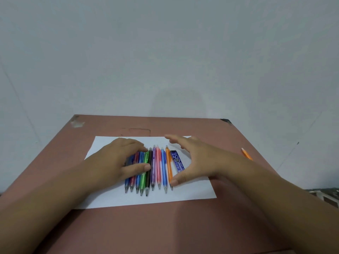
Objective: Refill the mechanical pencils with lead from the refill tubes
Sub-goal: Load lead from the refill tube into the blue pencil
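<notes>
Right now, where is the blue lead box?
In the head view, the blue lead box lies on the white paper, just right of the orange pencil, under the right hand.

A reddish-brown table [183, 226] stands against a plain pale wall [165, 52].

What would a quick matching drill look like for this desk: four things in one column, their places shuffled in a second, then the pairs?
Things:
1. black pencil
2. lead refill tube
3. loose orange pencil
4. left hand

Places:
A. on bare table, off the paper, far right
B. middle of the pencil row
C. on paper, just right of the row's orange pencil
D. resting over the row's left end

Pairs: 1-B, 2-C, 3-A, 4-D
</notes>
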A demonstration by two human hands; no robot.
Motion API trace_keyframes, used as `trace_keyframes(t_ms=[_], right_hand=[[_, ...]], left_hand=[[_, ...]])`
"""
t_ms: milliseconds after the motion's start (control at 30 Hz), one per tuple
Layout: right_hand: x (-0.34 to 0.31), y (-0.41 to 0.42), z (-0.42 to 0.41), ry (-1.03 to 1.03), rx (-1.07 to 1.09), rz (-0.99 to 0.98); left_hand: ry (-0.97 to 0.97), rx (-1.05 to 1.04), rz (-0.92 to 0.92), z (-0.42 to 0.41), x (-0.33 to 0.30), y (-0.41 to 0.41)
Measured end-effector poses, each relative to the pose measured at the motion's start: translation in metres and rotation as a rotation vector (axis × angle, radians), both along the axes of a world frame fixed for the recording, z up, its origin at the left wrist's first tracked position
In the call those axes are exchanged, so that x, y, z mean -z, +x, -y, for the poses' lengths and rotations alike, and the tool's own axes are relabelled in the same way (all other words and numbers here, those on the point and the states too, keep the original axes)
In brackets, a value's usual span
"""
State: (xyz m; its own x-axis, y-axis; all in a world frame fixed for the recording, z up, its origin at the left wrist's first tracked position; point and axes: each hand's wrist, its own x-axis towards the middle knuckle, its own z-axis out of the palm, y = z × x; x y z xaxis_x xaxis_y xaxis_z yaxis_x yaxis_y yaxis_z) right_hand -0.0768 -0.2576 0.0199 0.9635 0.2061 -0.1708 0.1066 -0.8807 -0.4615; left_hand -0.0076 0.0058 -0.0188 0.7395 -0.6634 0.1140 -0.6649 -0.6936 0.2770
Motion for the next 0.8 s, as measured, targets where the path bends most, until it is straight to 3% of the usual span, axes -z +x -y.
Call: trace_keyframes(t_ms=[467,667,800], right_hand=[[0.006,0.0,-0.011,-0.093,-0.081,0.063],[-0.011,-0.006,-0.011,-0.006,-0.042,0.163],[-0.021,-0.005,-0.017,0.054,-0.033,0.301]], left_hand=[[-0.066,-0.006,-0.004,-0.004,0.005,-0.001],[-0.335,-0.104,-0.055,0.012,-0.017,-0.012],[-0.457,-0.173,-0.268,0.031,-0.034,-0.016]])
